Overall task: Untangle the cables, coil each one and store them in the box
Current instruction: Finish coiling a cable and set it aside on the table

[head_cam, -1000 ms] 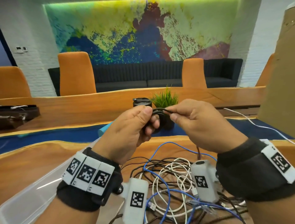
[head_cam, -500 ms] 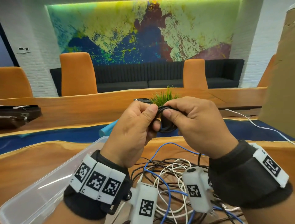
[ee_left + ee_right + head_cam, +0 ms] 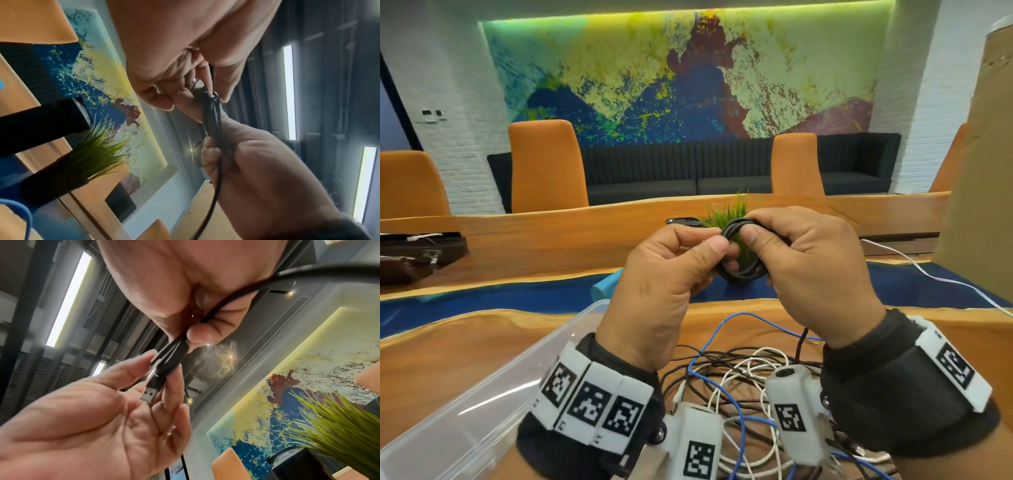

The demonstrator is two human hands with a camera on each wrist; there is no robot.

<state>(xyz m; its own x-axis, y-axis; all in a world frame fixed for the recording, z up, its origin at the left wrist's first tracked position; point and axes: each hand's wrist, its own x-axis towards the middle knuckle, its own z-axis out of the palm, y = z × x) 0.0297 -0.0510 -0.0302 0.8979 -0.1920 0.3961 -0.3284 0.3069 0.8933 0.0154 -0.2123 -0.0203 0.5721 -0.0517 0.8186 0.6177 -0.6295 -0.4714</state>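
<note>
The right hand (image 3: 815,270) covers the right side of the black coil (image 3: 743,265). The wrists hide part of the cable tangle (image 3: 736,373), which runs off the head view's bottom edge. The clear box (image 3: 493,394) is cut off at the lower left.

A small black cable coil (image 3: 743,253) is held aloft; tangled cables (image 3: 739,373) lie beside, seemingly touching, a clear box (image 3: 482,394).

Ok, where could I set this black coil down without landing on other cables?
Inside the clear plastic box, which looks bare, or on the bare wood left of it. The tangle of cables crowds the wooden table under both wrists.
</note>
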